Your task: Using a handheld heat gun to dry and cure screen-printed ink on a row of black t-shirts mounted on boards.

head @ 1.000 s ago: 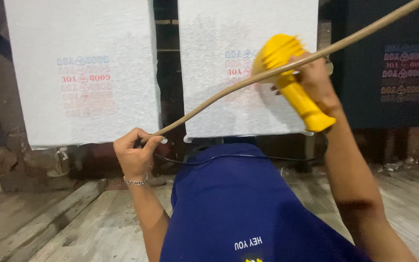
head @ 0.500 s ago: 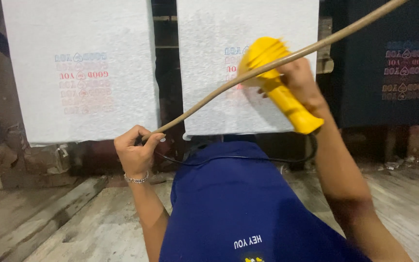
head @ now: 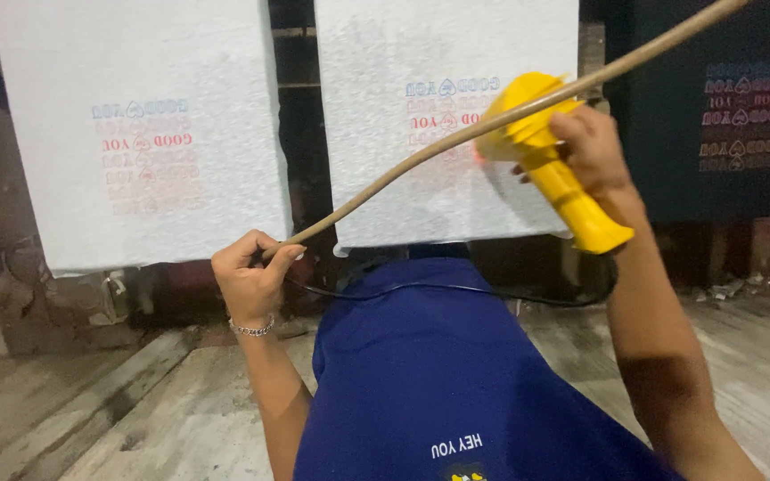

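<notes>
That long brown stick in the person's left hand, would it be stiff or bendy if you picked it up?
Probably a bit springy: the stick shows a gentle curve along its length. Likely light for its length, since the left hand pinches it at the very end and it stays up. It looks thin and round, so laid flat it would probably roll. The right hand holds a yellow tool beside it.

You are standing over a worn, pale grey wooden plank floor (head: 135, 401), which is stretching away beneath you toward a dark wall. The boards are running lengthwise, with a raised lighter plank edge (head: 91, 392) lying along the left side. Small pale scraps of litter (head: 725, 287) are lying on the boards at the far right, near the foot of the wall. At the far left, rough brownish stone or rubble (head: 11, 303) is sitting where the floor is ending.
</notes>
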